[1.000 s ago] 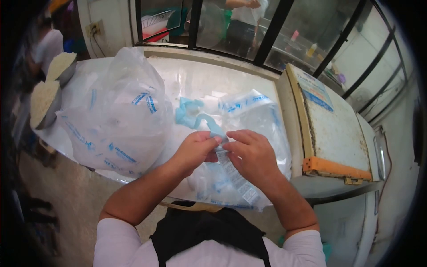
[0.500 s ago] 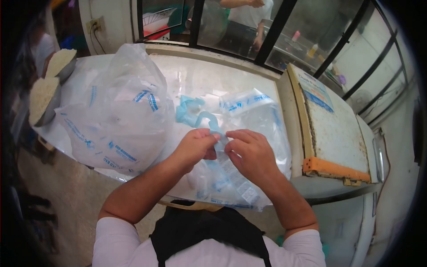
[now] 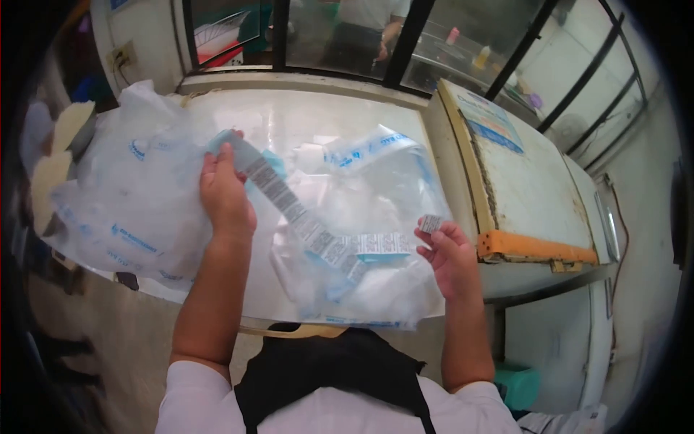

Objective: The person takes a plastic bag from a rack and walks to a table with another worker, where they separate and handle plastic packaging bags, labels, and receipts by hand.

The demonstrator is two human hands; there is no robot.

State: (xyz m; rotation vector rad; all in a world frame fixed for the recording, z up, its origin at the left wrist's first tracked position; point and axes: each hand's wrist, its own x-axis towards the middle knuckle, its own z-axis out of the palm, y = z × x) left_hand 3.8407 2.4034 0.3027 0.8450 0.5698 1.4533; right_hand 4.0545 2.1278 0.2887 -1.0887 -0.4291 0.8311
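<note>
My left hand [image 3: 228, 192], at the left of the table, is closed on the upper end of a long strip of printed labels [image 3: 278, 192]. From there the strip runs down to the right and bends over clear plastic bags [image 3: 303, 271]. A short row of white labels with pale blue backing [image 3: 383, 244] lies near its lower end. My right hand [image 3: 450, 257] pinches one small printed label [image 3: 431, 223] between thumb and fingers, apart from the strip. Beside my left hand bulges a large clear bag [image 3: 134, 195] with blue print.
Two metal scoops of pale grainy material [image 3: 52, 184] stand at the table's left edge. A worn white chest freezer [image 3: 535, 181] with an orange corner borders the right side. Behind are framed windows, with a person [image 3: 369, 29] beyond the glass.
My hands have moved apart from their meeting point over the table. The left went up and left, stretching out the label strip; the right went right with a single label. The view has shifted.
</note>
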